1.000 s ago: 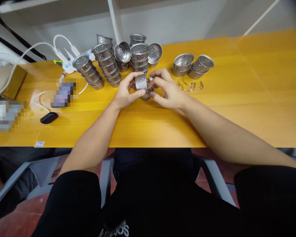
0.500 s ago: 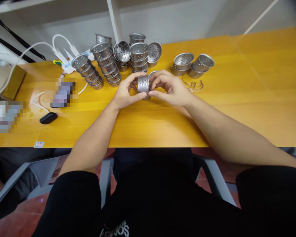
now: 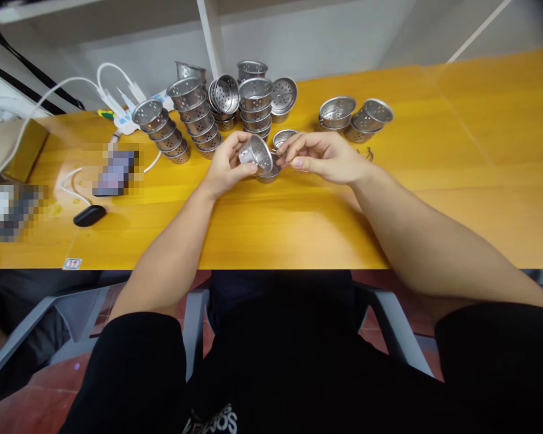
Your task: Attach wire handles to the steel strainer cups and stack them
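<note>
A perforated metal cup (image 3: pixel 255 154) is gripped by my left hand (image 3: pixel 228 167), tilted with its mouth turned to the right. My right hand (image 3: pixel 323 158) is just right of it, thumb and fingers drawn together; what they hold, if anything, is too small to make out. Below the held cup another metal cup (image 3: pixel 269 175) rests on the table, and one more cup (image 3: pixel 284 138) stands behind the right fingertips. Thin wire pieces (image 3: pixel 368 154) lie partly hidden behind my right hand.
Stacks of perforated cups (image 3: pixel 199 117) stand at the back left and centre, with more cups (image 3: pixel 337 113) at the back right. A phone (image 3: pixel 115 173), a black oval device (image 3: pixel 89 215) and white cables lie on the left of the table (image 3: pixel 457 211).
The held cup has tipped so that its mouth faces right. My right hand has moved away from it to the right, now covering more of the wire pieces.
</note>
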{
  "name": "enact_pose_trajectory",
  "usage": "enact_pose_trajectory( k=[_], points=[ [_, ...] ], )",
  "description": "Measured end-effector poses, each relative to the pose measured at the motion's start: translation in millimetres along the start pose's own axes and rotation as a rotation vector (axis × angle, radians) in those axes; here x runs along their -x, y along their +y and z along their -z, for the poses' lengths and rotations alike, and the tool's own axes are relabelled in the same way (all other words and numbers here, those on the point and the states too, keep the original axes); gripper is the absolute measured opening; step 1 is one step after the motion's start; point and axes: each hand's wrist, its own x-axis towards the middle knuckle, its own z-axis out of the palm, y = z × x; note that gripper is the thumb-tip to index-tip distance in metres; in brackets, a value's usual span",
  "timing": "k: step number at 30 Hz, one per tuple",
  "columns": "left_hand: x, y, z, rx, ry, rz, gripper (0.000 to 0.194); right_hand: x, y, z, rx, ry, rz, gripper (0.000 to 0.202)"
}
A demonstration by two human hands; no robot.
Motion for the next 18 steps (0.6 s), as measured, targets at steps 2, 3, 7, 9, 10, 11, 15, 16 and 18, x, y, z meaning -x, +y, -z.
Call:
enact_pose_trajectory(
  k=[2,3,7,9,10,11,15,16,18],
  points=[
    [-2,-15,6.8,-0.053,0.066,-0.007,0.120,2,2,13,0.065,0.051,-0.021,0.060],
    [-2,-23,10.1,-0.092,0.116,-0.005,0.120,3,2,20,0.146,0.085,-0.022,0.061],
    [0,-45,19.1,-0.269,0.268,0.054,0.112,11,-4,52,0.673,0.105,-0.021,0.065],
    [4,-47,19.7,-0.361,0.265,0.102,0.107,14,-12,63,0.889,0.039,-0.071,0.055],
    [6,-46,19.0,-0.405,0.249,0.129,0.105,16,-17,67,0.980,0.007,-0.118,0.048],
    [8,-44,18.0,-0.441,0.228,0.155,0.104,16,-21,69,1.062,-0.021,-0.180,0.040],
    [12,-30,12.2,-0.507,0.156,0.263,0.106,15,-31,70,1.246,-0.196,-0.444,0.023],
    [12,-27,10.7,-0.516,0.149,0.287,0.107,15,-31,70,1.261,-0.242,-0.476,0.021],
    [11,-20,7.8,-0.535,0.141,0.328,0.108,15,-28,72,1.259,-0.285,-0.470,0.019]
  ],
)
